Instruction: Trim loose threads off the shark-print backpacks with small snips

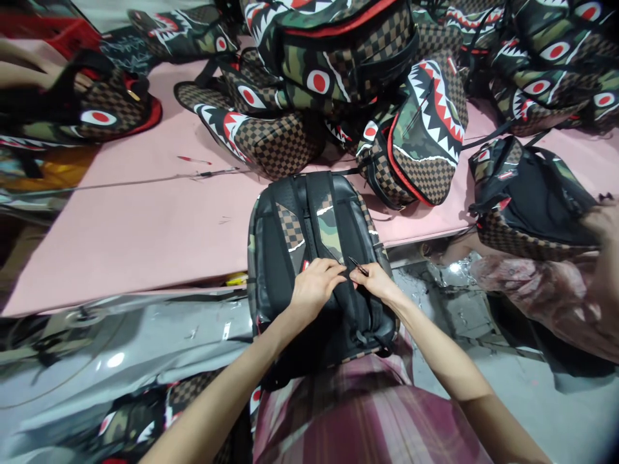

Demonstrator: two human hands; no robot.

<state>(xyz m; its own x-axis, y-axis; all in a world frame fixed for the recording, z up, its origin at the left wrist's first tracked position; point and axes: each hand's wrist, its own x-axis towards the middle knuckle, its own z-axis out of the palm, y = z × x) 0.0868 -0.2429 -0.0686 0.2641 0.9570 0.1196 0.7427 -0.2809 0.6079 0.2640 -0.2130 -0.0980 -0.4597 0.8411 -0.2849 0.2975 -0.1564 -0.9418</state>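
Note:
A black backpack [285, 303] with brown checks and camouflage lies strap side up, its lower end on my lap and its upper end against the pink table. My left hand [316, 283] is closed at the edge of the right-side shoulder strap [331, 229], fingertips pinched on it. Close beside it, my right hand [373, 281] is closed around a small dark pointed tool [358, 265], its tip up and to the left. The tool's exact kind is too small to tell. Its fingertips also touch the strap.
Several shark-face backpacks [319, 80] are piled on the pink table [159, 219]. A red pen [193, 160] lies there too. At right, another person's hand [604, 225] touches a backpack [546, 193]; at left, an arm [24, 67] reaches to another. More bags lie low at left.

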